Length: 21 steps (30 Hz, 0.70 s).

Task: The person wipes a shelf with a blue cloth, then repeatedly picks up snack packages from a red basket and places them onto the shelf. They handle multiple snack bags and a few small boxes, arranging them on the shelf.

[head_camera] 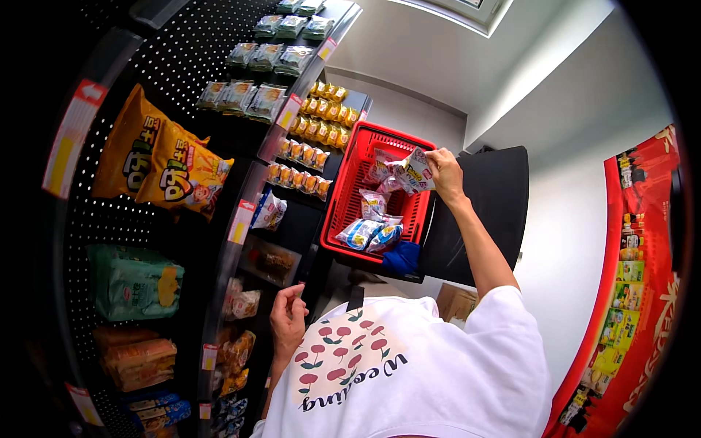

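My right hand (446,174) pinches the edge of a clear and white printed snack packet (414,171) over the far right part of a red plastic shopping basket (334,222). Inside the basket lie several more packets, among them a pinkish one (374,202) and blue-and-white ones (360,234) at the near end. Close to the shelf edge, my left hand (288,315) is loosely curled with nothing visible in it. A small transparent pack of brown food (272,261) lies on the shelf just beyond that hand.
Black perforated shelving (181,71) on the left holds orange chip bags (183,169), a green bag (137,284) and rows of small packets (323,109). A blue cloth-like item (402,257) hangs at the basket's near corner. A black surface (493,191) stands right of the basket; a cardboard box (456,301) lies below.
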{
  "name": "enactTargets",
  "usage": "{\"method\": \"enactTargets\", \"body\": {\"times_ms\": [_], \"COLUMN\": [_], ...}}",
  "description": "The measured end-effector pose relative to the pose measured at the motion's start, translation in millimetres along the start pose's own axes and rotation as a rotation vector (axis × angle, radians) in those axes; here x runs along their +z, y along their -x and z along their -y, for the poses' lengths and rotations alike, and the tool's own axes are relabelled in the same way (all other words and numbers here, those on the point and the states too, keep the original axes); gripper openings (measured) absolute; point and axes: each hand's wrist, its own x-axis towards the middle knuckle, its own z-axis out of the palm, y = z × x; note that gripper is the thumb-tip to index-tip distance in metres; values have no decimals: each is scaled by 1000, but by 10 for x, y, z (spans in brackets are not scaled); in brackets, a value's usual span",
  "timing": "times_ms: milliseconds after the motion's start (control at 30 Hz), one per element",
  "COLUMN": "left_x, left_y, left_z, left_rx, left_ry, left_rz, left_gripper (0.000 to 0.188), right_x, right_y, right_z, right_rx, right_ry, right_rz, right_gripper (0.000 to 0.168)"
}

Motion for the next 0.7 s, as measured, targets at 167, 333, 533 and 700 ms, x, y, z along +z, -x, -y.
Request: {"method": "enactTargets", "body": {"times_ms": [167, 333, 533, 700], "left_x": [194, 335, 486, 542], "left_y": [11, 25, -4, -69], "left_z": [-43, 52, 30, -2], "left_rx": [-59, -164, -209, -210], "left_ry": [-44, -6, -11, -29], "left_rz": [-6, -19, -46, -59], "left_gripper": [25, 27, 27, 25], "right_x": [283, 466, 622, 671], "right_y": [-161, -196, 398, 1491], "right_z": [-333, -553, -494, -280], "right_rx": [-69, -103, -37, 87], "right_ry": [89, 92, -81, 111], "right_rz": [-30, 4, 114, 801], "right_gripper": [11, 15, 17, 59]}}
